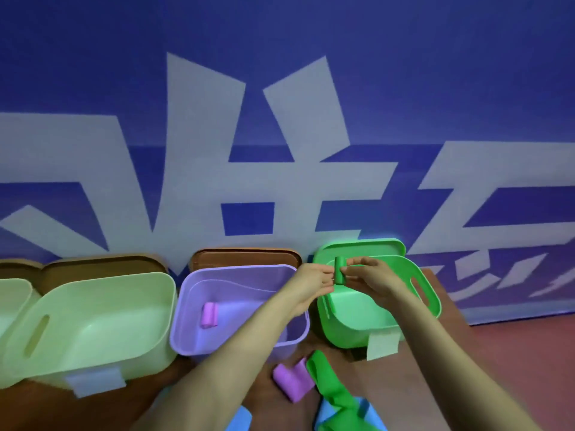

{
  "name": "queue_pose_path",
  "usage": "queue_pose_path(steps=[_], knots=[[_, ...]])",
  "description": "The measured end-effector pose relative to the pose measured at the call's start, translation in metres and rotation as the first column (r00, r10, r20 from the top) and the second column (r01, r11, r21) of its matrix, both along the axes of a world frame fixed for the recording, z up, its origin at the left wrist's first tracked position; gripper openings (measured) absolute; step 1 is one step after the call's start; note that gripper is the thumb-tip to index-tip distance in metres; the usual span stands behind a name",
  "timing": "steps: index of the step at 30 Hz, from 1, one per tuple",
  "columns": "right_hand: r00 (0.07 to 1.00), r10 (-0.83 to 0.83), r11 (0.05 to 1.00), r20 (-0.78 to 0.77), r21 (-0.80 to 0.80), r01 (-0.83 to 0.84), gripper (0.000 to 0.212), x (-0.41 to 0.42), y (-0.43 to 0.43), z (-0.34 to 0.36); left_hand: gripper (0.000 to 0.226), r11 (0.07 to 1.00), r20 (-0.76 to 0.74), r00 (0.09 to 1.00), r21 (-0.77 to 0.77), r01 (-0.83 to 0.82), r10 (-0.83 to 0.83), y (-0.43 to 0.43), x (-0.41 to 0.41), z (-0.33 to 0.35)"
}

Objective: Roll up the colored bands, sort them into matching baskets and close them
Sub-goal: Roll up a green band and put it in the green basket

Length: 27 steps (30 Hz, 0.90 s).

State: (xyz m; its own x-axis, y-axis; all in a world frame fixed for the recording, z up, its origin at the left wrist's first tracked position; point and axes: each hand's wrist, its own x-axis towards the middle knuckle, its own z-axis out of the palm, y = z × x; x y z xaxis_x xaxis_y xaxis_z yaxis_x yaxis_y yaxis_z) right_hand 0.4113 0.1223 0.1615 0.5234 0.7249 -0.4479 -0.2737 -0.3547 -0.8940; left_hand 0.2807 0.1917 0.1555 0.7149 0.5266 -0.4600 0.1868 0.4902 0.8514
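Note:
Both my hands hold a rolled green band (pixel 339 270) over the green basket (pixel 426 293). My left hand (pixel 314 279) pinches it from the left and my right hand (pixel 370 276) pinches it from the right. A rolled purple band (pixel 208 314) lies inside the purple basket (pixel 183 306). On the table in front lie a partly rolled purple band (pixel 292 381), an unrolled green band (pixel 329 390) and blue bands (pixel 364 412). The green lid (pixel 361 247) leans behind its basket.
A pale green basket (pixel 93 321) stands at the left, with another (pixel 12 303) at the far left edge. Brown lids (pixel 245 256) lean against the blue wall behind the baskets. Paper tags (pixel 382 346) hang from basket fronts. The wooden table (pixel 435 368) shows at the right.

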Motion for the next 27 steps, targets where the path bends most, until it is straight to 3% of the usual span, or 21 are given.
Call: queue_pose_path(steps=[4,6,9,14,22,25,27], knots=[[1.0,0.012,0.995,-0.007,-0.095,-0.013,0.022,0.05,-0.008,-0.022,0.031,0.994,-0.115,0.992,-0.1,0.049,-0.06,-0.009,0.056,-0.011],[0.999,0.049,0.986,-0.003,-0.162,-0.049,0.023,0.064,-0.003,-0.038,0.012,0.987,-0.141,0.989,-0.161,0.011,-0.034,-0.006,0.073,-0.015],[0.984,0.175,0.929,0.044,-0.339,-0.15,0.021,0.075,0.013,-0.065,0.051,0.976,-0.231,0.973,-0.217,-0.023,-0.029,0.003,0.09,-0.024],[0.933,0.337,0.79,0.124,-0.576,-0.209,0.024,0.074,0.036,-0.105,0.061,0.986,-0.421,0.907,-0.155,-0.054,-0.017,0.014,0.113,-0.047],[0.829,0.517,0.696,0.213,-0.669,-0.262,0.027,0.072,0.047,-0.129,0.072,0.976,-0.545,0.835,-0.215,-0.047,-0.08,0.017,0.126,-0.074],[0.838,0.505,0.71,0.209,-0.653,-0.265,0.01,0.073,0.05,-0.136,0.074,0.967,-0.546,0.832,-0.247,-0.055,-0.093,0.018,0.125,-0.078],[0.833,0.504,0.707,0.23,-0.664,-0.244,0.026,0.074,0.052,-0.141,0.074,0.963,-0.536,0.839,-0.264,-0.058,-0.097,0.019,0.123,-0.079]])
